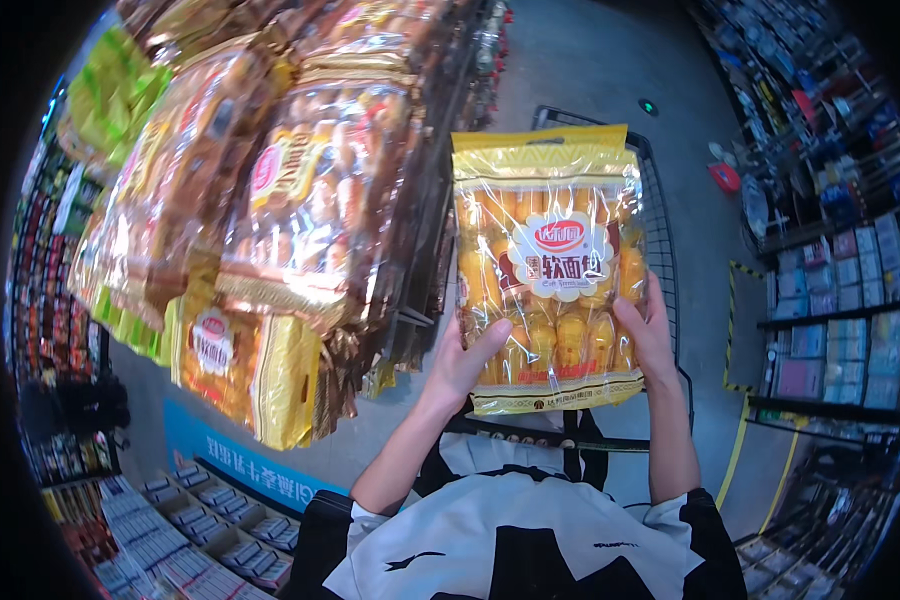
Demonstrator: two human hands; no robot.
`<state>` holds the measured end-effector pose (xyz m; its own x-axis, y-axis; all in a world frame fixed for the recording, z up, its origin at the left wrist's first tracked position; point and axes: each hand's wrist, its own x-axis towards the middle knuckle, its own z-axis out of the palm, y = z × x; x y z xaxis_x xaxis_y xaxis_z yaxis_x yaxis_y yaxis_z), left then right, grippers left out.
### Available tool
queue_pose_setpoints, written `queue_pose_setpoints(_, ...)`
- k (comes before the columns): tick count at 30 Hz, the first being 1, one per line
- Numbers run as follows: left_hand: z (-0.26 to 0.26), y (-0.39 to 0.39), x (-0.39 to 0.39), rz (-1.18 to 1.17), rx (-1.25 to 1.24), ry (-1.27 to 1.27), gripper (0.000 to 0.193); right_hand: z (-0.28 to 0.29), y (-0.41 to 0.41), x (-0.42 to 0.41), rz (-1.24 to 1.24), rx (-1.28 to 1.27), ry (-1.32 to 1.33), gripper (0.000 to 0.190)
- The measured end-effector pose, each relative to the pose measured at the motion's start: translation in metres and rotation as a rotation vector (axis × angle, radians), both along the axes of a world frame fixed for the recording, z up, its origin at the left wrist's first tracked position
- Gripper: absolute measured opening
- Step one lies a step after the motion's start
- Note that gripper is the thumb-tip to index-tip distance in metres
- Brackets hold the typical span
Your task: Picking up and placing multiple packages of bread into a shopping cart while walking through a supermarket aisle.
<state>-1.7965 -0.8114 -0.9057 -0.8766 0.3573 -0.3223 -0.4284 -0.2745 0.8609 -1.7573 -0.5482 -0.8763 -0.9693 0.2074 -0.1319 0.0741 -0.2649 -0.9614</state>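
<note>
Between both hands I hold a large yellow, partly clear plastic bag of soft French bread rolls (551,352), its printed front facing me. My left hand (465,356) grips its lower left edge, with the thumb on the front. On the right edge, my right hand (649,322) has its thumb on the front and its fingers behind, partly hidden. A slotted carry handle runs along the bag's top. Beneath and behind the bag is a dark wire shopping cart (664,202), largely covered by it.
On the left a display holds stacked gold-brown bread bags (307,187), with another yellow bread bag (221,356) at its lower edge. Small boxes (225,499) fill trays at lower left. Stocked shelves (832,322) line the right side. Grey floor (592,52) runs ahead between them.
</note>
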Motion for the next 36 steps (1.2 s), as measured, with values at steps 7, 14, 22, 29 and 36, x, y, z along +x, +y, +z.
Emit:
queue_pose_setpoints(7,-0.041,0.074,-0.051,-0.202,-0.033,-0.118,0.058,-0.06,0.056,-0.004,-0.21,0.02,-0.185,0.056)
queue_pose_setpoints(14,-0.103,0.103,-0.073,-0.138,-0.129,-0.475,0.062,-0.126,0.08,-0.016,-0.219,-0.073,-0.47,0.058)
queue_pose_setpoints(22,-0.138,0.13,-0.11,-0.132,-0.236,-0.527,0.059,-0.202,0.1,-0.043,-0.171,-0.266,-0.622,0.066)
queue_pose_setpoints(29,-0.195,0.153,-0.156,-0.141,-0.333,-0.524,0.064,-0.253,0.126,-0.092,-0.14,-0.329,-0.606,0.069)
queue_pose_setpoints(36,-0.267,0.196,-0.178,-0.081,-0.328,-0.512,0.07,-0.315,0.17,-0.126,-0.166,-0.008,-0.478,0.062)
